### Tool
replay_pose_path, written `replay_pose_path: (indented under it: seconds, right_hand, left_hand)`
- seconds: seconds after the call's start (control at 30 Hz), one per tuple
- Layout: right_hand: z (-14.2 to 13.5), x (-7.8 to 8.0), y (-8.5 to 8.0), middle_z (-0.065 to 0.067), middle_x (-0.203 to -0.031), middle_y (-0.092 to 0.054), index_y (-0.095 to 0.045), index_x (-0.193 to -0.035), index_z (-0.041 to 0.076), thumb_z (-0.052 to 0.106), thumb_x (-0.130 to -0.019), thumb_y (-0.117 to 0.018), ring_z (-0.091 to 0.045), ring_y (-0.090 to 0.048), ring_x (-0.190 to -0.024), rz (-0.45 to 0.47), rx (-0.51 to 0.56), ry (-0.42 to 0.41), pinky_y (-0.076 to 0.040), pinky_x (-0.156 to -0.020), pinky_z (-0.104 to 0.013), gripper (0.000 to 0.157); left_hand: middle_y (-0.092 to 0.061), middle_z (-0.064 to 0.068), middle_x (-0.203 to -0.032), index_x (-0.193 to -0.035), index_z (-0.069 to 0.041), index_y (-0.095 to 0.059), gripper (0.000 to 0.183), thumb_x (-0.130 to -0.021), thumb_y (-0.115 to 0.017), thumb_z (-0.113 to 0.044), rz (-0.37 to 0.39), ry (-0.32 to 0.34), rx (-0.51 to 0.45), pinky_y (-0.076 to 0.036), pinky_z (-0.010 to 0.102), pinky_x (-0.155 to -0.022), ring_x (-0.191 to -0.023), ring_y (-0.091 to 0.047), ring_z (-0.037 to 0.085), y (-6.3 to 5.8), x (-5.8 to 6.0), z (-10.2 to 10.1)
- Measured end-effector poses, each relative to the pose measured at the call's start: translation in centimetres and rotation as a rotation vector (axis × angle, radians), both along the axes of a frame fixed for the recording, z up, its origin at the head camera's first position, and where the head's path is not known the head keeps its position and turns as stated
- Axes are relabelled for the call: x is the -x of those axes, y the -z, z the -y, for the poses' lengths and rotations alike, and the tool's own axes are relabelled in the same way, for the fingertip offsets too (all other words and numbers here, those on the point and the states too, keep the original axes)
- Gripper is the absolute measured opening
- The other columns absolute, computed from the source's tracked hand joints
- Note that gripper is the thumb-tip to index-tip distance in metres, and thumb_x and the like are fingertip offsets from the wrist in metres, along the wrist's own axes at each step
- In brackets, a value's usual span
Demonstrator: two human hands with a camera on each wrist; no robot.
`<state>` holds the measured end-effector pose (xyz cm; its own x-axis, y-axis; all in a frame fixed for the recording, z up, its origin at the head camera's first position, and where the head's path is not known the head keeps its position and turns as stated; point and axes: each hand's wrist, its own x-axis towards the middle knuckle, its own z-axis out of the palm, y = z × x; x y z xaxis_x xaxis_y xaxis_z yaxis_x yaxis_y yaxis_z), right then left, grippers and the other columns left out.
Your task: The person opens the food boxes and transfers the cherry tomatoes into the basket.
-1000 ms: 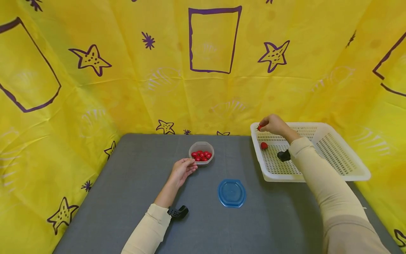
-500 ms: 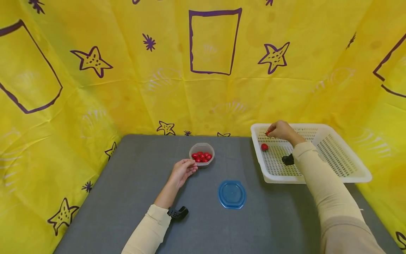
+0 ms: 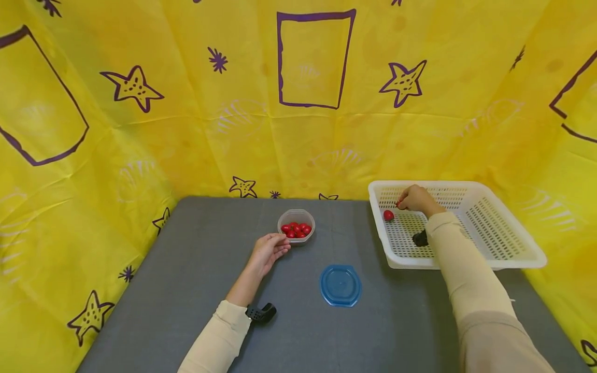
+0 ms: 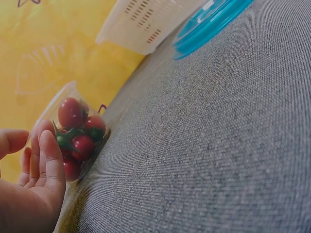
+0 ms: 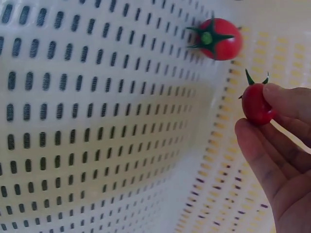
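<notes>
My right hand (image 3: 416,199) pinches a small red cherry tomato (image 5: 257,104) with a green stalk between thumb and fingertips, inside the white perforated basket (image 3: 527,254). A second cherry tomato (image 5: 223,40) lies in that basket, left of the hand in the head view. At the front left of a clear plastic container (image 3: 297,214), my left hand (image 4: 36,189) has its fingers extended against the outer wall, the thumb apart from them near the rim. Several red cherry tomatoes (image 4: 82,145), some with green stalks showing, fill the container's bottom.
A blue lid (image 3: 340,286) lies flat on the grey table (image 3: 298,331), between the container and the basket but nearer the front. Yellow patterned cloth (image 3: 308,140) rises behind the table and along both sides.
My right hand has moved from above the basket's far left corner, right and down into the basket, still holding the cherry tomato. The left hand stays at the container.
</notes>
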<state>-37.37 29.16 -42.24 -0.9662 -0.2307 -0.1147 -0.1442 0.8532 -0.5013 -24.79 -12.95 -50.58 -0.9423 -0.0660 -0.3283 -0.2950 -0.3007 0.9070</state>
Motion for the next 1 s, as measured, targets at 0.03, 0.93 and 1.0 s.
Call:
replay_pose_path:
  seconds: [0.03,0.93,1.0]
  right_hand:
    - [-0.1,0.1,0.2,-0.005,-0.065,-0.064,-0.067,-0.087,-0.009,0.003,-0.080,-0.068,-0.012,-0.051,-0.059,0.007,-0.012,0.000,-0.043,-0.057,-0.024,0.014]
    - [0.3,-0.4,0.7,-0.017,-0.078,-0.066,-0.067,-0.087,-0.008,0.010,-0.085,-0.061,-0.027,-0.057,-0.073,-0.006,-0.243,-0.058,-0.049,-0.067,-0.039,0.020]
    - [0.3,-0.4,0.0,-0.019,-0.084,-0.067,-0.067,-0.091,-0.007,0.013,-0.088,-0.060,-0.030,-0.059,-0.078,-0.035,-0.244,-0.059,-0.050,-0.073,-0.045,0.021]
  left_hand:
    - [-0.066,0.000,-0.073,-0.100,-0.001,-0.057,0.009,-0.095,-0.059,-0.009,0.002,-0.001,-0.002,-0.056,0.022,-0.064,-0.064,-0.065,0.010,0.0,0.0,0.0]
    - [-0.067,0.000,-0.072,-0.094,-0.003,-0.057,0.005,-0.095,-0.058,-0.008,-0.016,0.013,-0.034,-0.057,0.024,-0.065,-0.064,-0.065,0.011,0.3,0.1,-0.1]
    - [-0.066,0.000,-0.071,-0.093,-0.003,-0.057,0.005,-0.095,-0.058,-0.008,-0.023,0.019,-0.030,-0.057,0.024,-0.066,-0.064,-0.065,0.010,0.2,0.1,-0.1]
